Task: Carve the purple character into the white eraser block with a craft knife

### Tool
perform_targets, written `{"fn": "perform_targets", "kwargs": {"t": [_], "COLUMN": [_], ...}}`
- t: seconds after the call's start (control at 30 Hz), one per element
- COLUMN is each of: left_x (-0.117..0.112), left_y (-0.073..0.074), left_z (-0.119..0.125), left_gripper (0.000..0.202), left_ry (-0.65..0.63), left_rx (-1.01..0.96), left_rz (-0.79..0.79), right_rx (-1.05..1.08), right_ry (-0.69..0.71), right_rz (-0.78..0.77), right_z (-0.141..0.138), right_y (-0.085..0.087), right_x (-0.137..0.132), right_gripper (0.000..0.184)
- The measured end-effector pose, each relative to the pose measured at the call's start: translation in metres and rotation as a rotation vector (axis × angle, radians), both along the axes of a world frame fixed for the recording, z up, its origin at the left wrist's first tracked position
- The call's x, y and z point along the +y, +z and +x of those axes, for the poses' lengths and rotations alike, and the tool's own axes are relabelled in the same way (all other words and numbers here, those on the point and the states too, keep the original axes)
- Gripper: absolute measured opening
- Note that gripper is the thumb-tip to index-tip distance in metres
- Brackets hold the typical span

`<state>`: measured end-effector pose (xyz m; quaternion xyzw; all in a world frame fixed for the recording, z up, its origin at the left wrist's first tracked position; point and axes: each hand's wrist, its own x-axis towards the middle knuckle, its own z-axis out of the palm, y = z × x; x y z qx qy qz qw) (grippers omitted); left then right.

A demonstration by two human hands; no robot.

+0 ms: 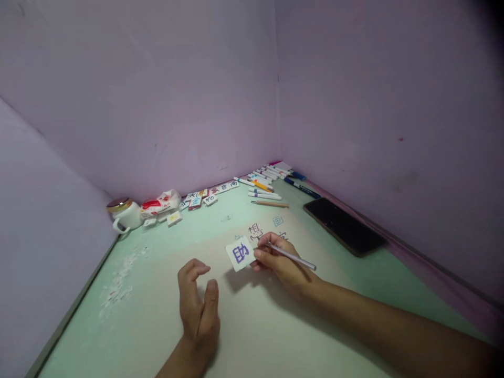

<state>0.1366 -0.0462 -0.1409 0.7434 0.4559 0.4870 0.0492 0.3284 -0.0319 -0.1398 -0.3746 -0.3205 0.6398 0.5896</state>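
Observation:
My right hand (277, 261) is closed around a thin white pen (293, 258) and also pinches a small white card (240, 253) with a purple character on it, lifted a little above the pale green table (149, 294). My left hand (199, 304) rests on its edge on the table just left of the card, fingers loosely curled and apart, holding nothing. Characters are drawn on the table surface (255, 230) just beyond the card.
A row of marker pens (268, 184) lies at the back corner. Several character cards (208, 194) line the back wall, beside a red-and-white packet (160, 203) and a white mug (126, 214). A dark phone (344, 226) lies at right. White crumbs (118, 281) are scattered at left.

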Motion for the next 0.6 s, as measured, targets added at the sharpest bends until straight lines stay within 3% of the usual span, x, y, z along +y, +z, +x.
{"fn": "perform_targets", "kwargs": {"t": [0.23,0.4,0.47,0.53,0.6], "left_x": [0.007,0.01,0.01,0.009,0.008], "left_y": [-0.007,-0.007,-0.005,-0.004,-0.003], "left_z": [-0.001,0.0,0.001,0.002,0.003], "left_gripper": [0.017,0.023,0.024,0.025,0.026], "left_ry": [0.026,0.085,0.089,0.09,0.094], "left_rx": [-0.137,-0.219,-0.234,-0.246,-0.248], "left_rz": [-0.066,-0.238,-0.263,-0.276,-0.287], "right_rx": [0.026,-0.112,-0.269,-0.668,-0.836], "right_ry": [0.138,0.145,0.071,-0.143,-0.244], "right_rz": [0.077,0.099,0.217,0.513,0.639], "right_z": [0.008,0.006,0.01,0.016,0.025], "right_y": [0.007,-0.001,0.0,0.001,0.002], "right_x": [0.003,0.007,0.008,0.01,0.01], "right_gripper": [0.047,0.033,0.023,0.013,0.013]}}
